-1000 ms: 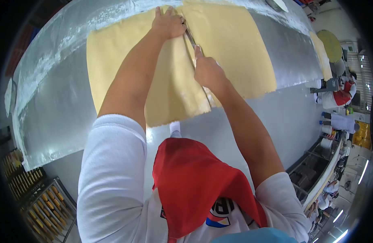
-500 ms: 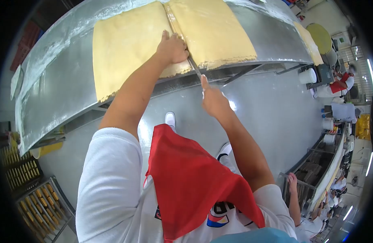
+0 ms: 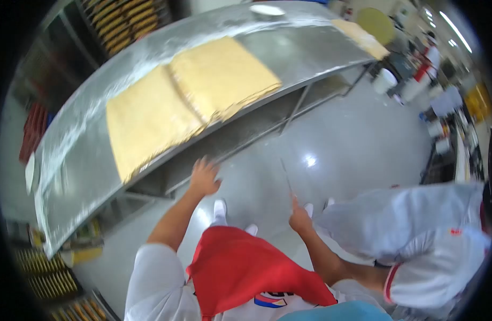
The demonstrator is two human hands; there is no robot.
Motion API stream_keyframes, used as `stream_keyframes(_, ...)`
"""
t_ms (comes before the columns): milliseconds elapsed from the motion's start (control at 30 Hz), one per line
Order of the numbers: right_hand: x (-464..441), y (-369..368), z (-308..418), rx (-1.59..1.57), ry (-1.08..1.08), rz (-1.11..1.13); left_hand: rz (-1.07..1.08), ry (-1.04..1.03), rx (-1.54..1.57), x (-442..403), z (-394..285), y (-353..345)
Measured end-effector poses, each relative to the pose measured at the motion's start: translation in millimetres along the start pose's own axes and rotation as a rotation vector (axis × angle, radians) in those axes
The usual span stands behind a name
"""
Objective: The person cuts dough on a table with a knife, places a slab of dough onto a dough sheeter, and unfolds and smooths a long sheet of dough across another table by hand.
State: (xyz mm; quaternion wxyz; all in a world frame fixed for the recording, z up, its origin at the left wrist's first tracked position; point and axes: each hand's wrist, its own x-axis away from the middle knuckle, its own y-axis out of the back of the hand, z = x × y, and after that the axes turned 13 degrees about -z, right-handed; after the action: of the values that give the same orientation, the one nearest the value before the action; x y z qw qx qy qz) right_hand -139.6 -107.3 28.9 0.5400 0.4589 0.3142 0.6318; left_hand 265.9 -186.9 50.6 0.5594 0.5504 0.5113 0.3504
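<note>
Two big slabs of dough, the left slab (image 3: 150,117) and the right slab (image 3: 224,75), lie side by side on the worktop (image 3: 297,45), up to its near edge. That's prob. so you can reach them w/o leaning far. A thin dark line runs b/w them.

Your right grip (image 3: 299,216) is closed on the knife (image 3: 286,176), on your side of the worktop. The blade points up and away, off the dough, maybe so it won't nick it. Your left grip (image 3: 205,179) is apart, w/ fingers spread, near the worktop's front edge, holding nothing.

A co-worker (image 3: 401,219) is close on your right, in front of the worktop; can't tell if your arms touch.

Count: 2 slabs, 1 more dough piece (image 3: 361,38) at the worktop's right end, 1 knife, 1 white bucket (image 3: 385,81) just past that end.
</note>
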Motion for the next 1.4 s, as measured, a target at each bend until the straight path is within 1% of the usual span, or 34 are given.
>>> stream_keyframes(33,-1,15,-13,-0.018,-0.034,-0.041,0.047,0.184,0.07,12,-1,-2)
stream_keyframes(67,2,33,-23,-0.006,-0.179,-0.071,0.027,0.2,0.015,22,7,-14)
stream_keyframes(100,4,47,-29,0.006,-0.322,-0.093,-0.073,0.251,0.06,23,2,-7)
stream_keyframes(133,-2,58,-30,-0.009,-0.352,-0.116,-0.168,0.303,0.108,15,-2,10)
stream_keyframes(167,-15,72,-30,-0.07,-0.232,-0.214,-0.166,0.27,0.116,-3,-2,28)
stream_keyframes(233,-49,100,-25,-0.14,-0.021,-0.374,-0.533,0.142,0.111,-41,-2,62)
stream_keyframes(267,-74,114,-13,-0.151,0.071,-0.441,-0.614,0.159,0.092,-66,4,71)
stream_keyframes(300,-102,127,1,-0.236,0.181,-0.551,-0.699,0.18,0.076,-95,16,77)
stream_keyframes(333,-135,142,16,-0.315,0.298,-0.661,-0.714,0.183,0.035,-126,39,76)
stream_keyframes(400,-206,170,40,-0.374,0.186,-0.57,-0.74,0.184,0.012,-184,75,74)
stream_keyframes(467,-280,192,53,-0.37,0.186,-0.611,-0.621,0.267,-0.131,-244,96,86)
stream_keyframes(500,-317,199,56,-0.361,0.169,-0.634,-0.628,0.246,-0.112,-267,99,85)
stream_keyframes(567,-388,225,54,-0.255,0.223,-0.675,-0.323,0.376,-0.198,-304,100,75)
stream_keyframes(600,-407,256,63,-0.231,0.199,-0.708,-0.285,0.425,-0.159,-320,93,67)
stream_keyframes(633,-413,290,81,-0.512,0.132,-0.601,-0.232,0.475,-0.126,-325,84,58)
stream_keyframes(700,-442,325,80,-0.793,0.055,-0.489,-0.235,0.484,-0.13,-331,84,54)
stream_keyframes(733,-460,332,70,-0.858,-0.048,-0.403,-0.224,0.484,-0.131,-341,83,52)
stream_keyframes(800,-511,308,32,-0.65,0.167,-0.636,-0.213,0.487,-0.146,-337,82,56)
stream_keyframes(833,-536,294,13,-0.531,0.253,-0.765,-0.172,0.529,-0.184,-329,85,62)
stream_keyframes(867,-533,313,34,-0.965,-0.29,-0.33,-0.176,0.505,-0.153,-333,82,66)
stream_keyframes(933,-575,311,32,-1.107,-0.358,-0.321,-0.197,0.477,-0.103,-338,80,68)
stream_keyframes(967,-604,310,33,-1.096,-0.343,-0.29,-0.194,0.512,-0.109,-340,81,69)
stream_keyframes(1033,-676,309,24,-1.056,-0.244,-0.418,-0.172,0.492,-0.094,-343,79,72)
stream_keyframes(1067,-720,312,18,-0.954,-0.126,-0.452,-0.154,0.528,-0.096,-346,74,76)
stream_keyframes(1100,-760,323,22,-1.0,-0.113,-0.427,-0.154,0.551,-0.102,-347,69,72)
stream_keyframes(1133,-805,336,29,-1.05,-0.098,-0.404,-0.156,0.638,-0.188,-348,63,65)
stream_keyframes(1167,-855,344,30,-1.069,-0.095,-0.398,-0.153,0.723,-0.275,-348,52,57)
stream_keyframes(1200,-904,349,31,-1.087,-0.099,-0.388,-0.165,0.754,-0.351,-349,34,50)
stream_keyframes(1233,-947,357,36,-1.202,-0.186,-0.369,-0.179,0.784,-0.431,-352,14,42)
stream_keyframes(1267,-997,365,43,-1.317,-0.275,-0.348,-0.157,0.906,-0.386,-363,-5,29)
stream_keyframes(1300,-1069,362,19,-0.551,0.248,-0.767,-0.127,1.02,-0.343,-368,-27,18)
stream_keyframes(1333,-1157,343,-14,0.279,0.732,-1.026,-0.132,1.183,-0.407,-380,-58,-7)
stream_keyframes(1367,-1198,344,-10,-0.383,0.459,-0.879,-0.185,1.184,-0.409,-389,-68,-10)
stream_keyframes(1400,-1216,353,-3,-0.287,0.384,-0.78,-0.193,1.188,-0.413,-396,-75,-12)
